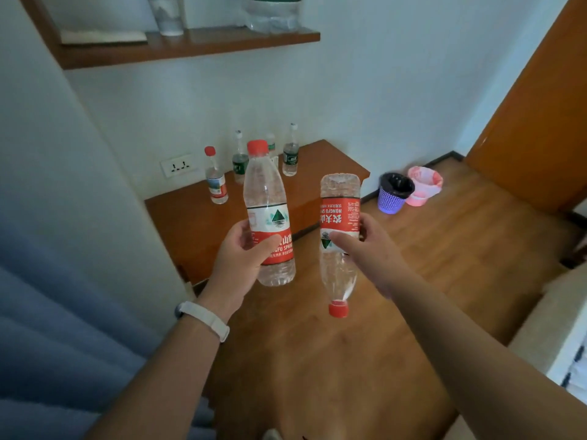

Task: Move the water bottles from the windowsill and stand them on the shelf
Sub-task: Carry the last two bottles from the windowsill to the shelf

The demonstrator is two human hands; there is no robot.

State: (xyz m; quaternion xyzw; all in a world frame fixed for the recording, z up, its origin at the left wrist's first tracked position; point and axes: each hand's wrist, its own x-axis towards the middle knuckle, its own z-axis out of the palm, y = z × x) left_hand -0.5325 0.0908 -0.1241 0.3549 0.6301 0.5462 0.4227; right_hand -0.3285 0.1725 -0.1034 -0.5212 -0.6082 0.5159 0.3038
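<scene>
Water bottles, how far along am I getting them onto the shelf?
Done, apparently: a small clear container and a large clear jug stand on the upper shelf, tops cropped. In hand: left hand grips an upright bottle, right hand an upside-down bottle. Left: four bottles stand on the lower wooden ledge.

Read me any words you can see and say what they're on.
"山" and "GFU SPRIN", partly hidden: label of the left-hand bottle.
"NONGFU S" and "农夫山", upside down: label of the inverted right-hand bottle.
Fine print on both, and the labels of the bottles behind: too small to read.
</scene>
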